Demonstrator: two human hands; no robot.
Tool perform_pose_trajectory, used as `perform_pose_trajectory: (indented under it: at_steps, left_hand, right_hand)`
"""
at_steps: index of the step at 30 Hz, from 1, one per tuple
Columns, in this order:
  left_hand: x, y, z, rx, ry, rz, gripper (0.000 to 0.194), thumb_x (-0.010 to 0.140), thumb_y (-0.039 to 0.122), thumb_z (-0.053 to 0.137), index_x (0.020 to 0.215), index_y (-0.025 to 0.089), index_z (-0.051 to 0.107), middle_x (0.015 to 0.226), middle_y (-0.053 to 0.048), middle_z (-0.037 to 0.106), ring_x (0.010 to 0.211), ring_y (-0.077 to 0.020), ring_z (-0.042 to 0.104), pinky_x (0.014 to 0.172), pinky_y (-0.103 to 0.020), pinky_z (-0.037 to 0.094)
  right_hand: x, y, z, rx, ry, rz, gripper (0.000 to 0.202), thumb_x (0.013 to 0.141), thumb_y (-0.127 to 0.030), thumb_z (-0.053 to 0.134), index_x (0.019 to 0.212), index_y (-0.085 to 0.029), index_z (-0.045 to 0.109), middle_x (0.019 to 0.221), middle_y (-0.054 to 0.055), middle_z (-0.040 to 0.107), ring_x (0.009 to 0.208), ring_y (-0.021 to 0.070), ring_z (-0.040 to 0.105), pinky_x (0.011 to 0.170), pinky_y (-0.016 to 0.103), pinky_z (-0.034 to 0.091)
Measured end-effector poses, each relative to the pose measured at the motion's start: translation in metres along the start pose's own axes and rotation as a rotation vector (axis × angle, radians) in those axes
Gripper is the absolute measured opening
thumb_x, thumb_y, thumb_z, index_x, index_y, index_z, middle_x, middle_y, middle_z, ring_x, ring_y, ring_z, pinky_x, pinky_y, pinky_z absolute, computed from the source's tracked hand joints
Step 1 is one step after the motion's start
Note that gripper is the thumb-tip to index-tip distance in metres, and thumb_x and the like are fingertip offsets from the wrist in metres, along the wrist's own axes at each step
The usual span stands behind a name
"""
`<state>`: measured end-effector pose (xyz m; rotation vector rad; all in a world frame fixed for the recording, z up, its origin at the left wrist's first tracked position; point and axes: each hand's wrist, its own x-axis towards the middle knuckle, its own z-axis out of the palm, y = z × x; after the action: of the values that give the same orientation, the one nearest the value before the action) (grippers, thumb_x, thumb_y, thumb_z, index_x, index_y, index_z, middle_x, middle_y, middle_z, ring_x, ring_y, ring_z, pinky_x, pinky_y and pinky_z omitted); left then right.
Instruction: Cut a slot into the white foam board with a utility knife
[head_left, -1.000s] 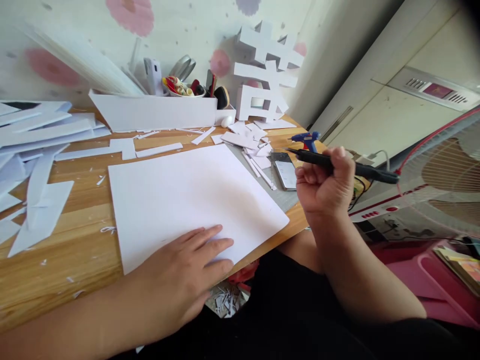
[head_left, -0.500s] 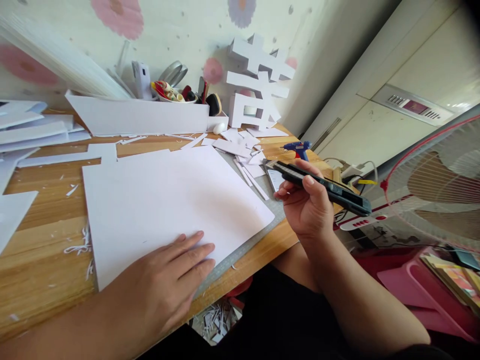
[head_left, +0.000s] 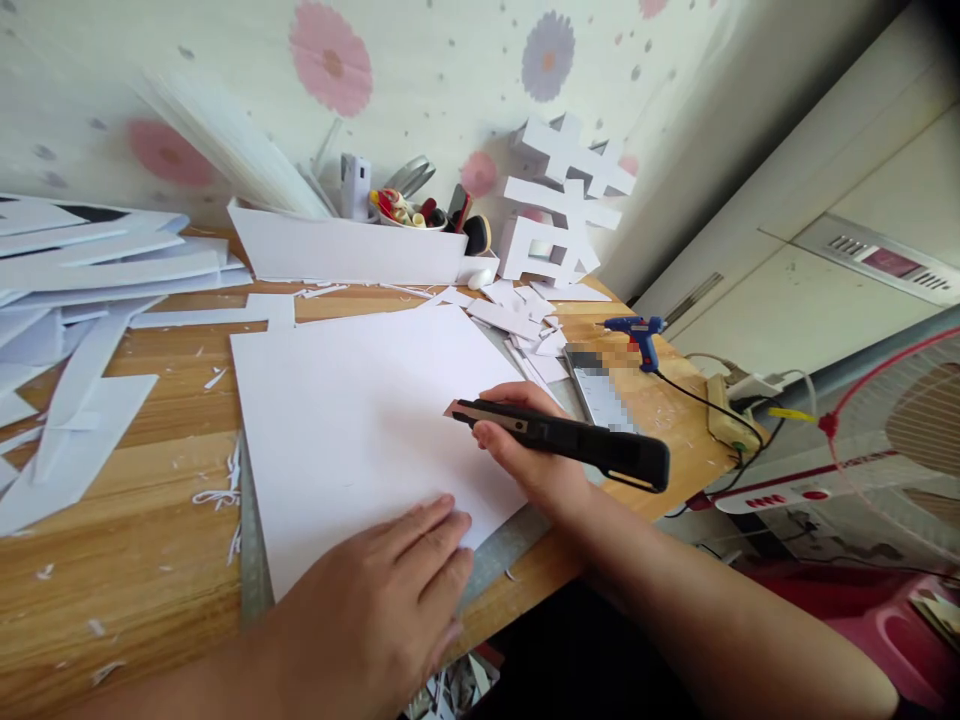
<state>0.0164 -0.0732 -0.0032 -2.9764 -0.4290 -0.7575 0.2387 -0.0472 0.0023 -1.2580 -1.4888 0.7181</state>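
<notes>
A large white foam board sheet [head_left: 330, 420] lies on a grey cutting mat [head_left: 510, 550] on the wooden table. My left hand [head_left: 405, 590] rests flat on the sheet's near edge, fingers stretched out. Over the sheet's right part, my right hand [head_left: 532, 450] is closed around a black utility knife [head_left: 570, 440]. The knife points left, its blade end above the board; whether the tip touches cannot be made out.
White offcuts [head_left: 525, 315] lie behind the sheet, beside a phone [head_left: 600, 390] and a blue glue gun [head_left: 637, 335]. A white box [head_left: 345, 250] of tools and a white cut-out character [head_left: 562, 200] stand by the wall. Board pieces [head_left: 97, 250] pile up at left. A fan [head_left: 900, 400] stands right.
My right hand has brought the knife left, from beyond the sheet's right side to over it, and turned it blade-left. My left hand stays flat on the sheet. The view has shifted left.
</notes>
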Motion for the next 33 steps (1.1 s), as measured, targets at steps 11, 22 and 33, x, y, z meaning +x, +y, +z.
perform_pose_trajectory:
  at_steps: [11,22,33]
  left_hand:
    - [-0.016,-0.002,0.008,-0.251,-0.156,-0.081,0.037,0.093,0.022,0.056,0.126,0.014,0.071,0.132,-0.014,0.071,0.125,-0.0308,0.067,0.105,-0.041,0.058]
    - [-0.018,0.0,0.013,-0.349,-0.124,-0.139,0.043,0.091,0.023,0.06,0.132,0.015,0.068,0.134,-0.015,0.07,0.127,-0.0318,0.065,0.108,-0.043,0.056]
    - [-0.019,-0.001,0.011,-0.352,-0.126,-0.157,0.044,0.092,0.028,0.061,0.135,0.018,0.067,0.133,-0.011,0.071,0.129,-0.0299,0.064,0.109,-0.04,0.055]
  right_hand:
    - [0.008,0.012,0.019,-0.193,-0.112,-0.104,0.023,0.086,-0.031,0.074,0.107,-0.026,0.066,0.09,0.0,0.076,0.076,0.0155,0.071,0.074,0.029,0.057]
    - [0.009,0.011,0.018,-0.247,-0.107,-0.071,0.024,0.086,-0.034,0.074,0.108,-0.027,0.067,0.09,0.001,0.076,0.075,0.017,0.071,0.073,0.031,0.058]
    - [0.01,0.007,0.017,-0.215,-0.141,-0.07,0.022,0.088,-0.035,0.074,0.107,-0.026,0.068,0.087,0.0,0.076,0.072,0.016,0.07,0.069,0.03,0.057]
